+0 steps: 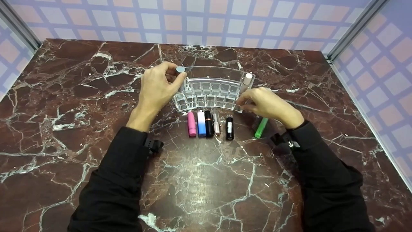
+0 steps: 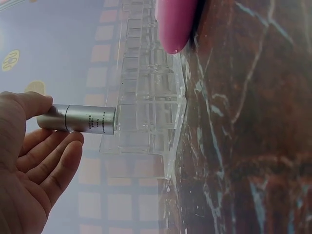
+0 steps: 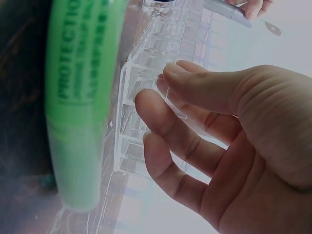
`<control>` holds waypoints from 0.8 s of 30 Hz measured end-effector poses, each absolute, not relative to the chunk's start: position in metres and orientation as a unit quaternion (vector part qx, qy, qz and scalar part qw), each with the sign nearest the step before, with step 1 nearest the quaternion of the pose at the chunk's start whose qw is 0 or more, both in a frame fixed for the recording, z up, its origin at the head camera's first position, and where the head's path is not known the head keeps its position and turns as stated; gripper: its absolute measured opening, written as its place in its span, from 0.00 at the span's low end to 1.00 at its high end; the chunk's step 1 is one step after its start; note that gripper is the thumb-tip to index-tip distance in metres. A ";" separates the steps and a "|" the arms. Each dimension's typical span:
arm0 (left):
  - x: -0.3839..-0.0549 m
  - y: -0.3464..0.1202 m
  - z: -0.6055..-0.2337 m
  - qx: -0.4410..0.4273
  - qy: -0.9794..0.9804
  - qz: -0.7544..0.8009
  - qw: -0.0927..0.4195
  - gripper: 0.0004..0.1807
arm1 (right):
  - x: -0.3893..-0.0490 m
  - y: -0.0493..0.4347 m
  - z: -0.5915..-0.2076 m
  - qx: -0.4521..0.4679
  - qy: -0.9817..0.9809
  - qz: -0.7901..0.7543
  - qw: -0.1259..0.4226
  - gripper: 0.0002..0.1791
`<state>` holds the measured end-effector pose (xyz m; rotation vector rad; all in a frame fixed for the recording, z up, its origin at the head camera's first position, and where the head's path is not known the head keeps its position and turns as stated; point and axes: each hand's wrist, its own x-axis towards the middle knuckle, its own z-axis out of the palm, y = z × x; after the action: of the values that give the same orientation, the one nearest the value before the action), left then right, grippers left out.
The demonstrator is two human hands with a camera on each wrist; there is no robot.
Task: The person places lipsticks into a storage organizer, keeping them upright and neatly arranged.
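My left hand (image 1: 157,85) pinches a silver lipstick tube (image 2: 87,119) between thumb and fingers at the left end of a clear lipstick organizer (image 1: 206,88). In the left wrist view, the tube's lower end meets the organizer's slots. The right hand (image 1: 267,101) is at the organizer's front right corner, with bent fingers and thumb about its clear edge. A pale tube (image 1: 247,79) stands upright at the organizer's right end. Just below my right hand lies a green lip balm tube (image 1: 261,128), large and close in the right wrist view.
In front of the organizer lie a pink tube (image 1: 191,124), a blue-and-white tube (image 1: 201,124), a black tube (image 1: 209,123), a silver-and-clear tube (image 1: 216,123) and a black tube with a white label (image 1: 229,128). Checkered panels (image 1: 199,24) border the marbled table (image 1: 199,180).
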<state>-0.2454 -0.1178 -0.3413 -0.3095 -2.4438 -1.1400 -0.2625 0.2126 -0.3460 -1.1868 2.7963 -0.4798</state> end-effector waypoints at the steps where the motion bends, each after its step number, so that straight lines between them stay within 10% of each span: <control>1: -0.245 -0.118 -0.341 -0.112 -0.881 -0.406 0.214 0.16 | -0.262 0.212 -0.346 -0.385 0.909 -0.156 0.034 0.10; 24: -0.246 -0.123 -0.348 -0.110 -0.900 -0.360 0.220 0.16 | -0.262 0.213 -0.345 -0.372 0.913 -0.163 0.047 0.10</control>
<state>-0.2460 -0.1232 -0.3483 -0.3045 -2.4893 -0.9945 -0.2617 0.2129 -0.3454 -1.1339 2.7846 -0.4959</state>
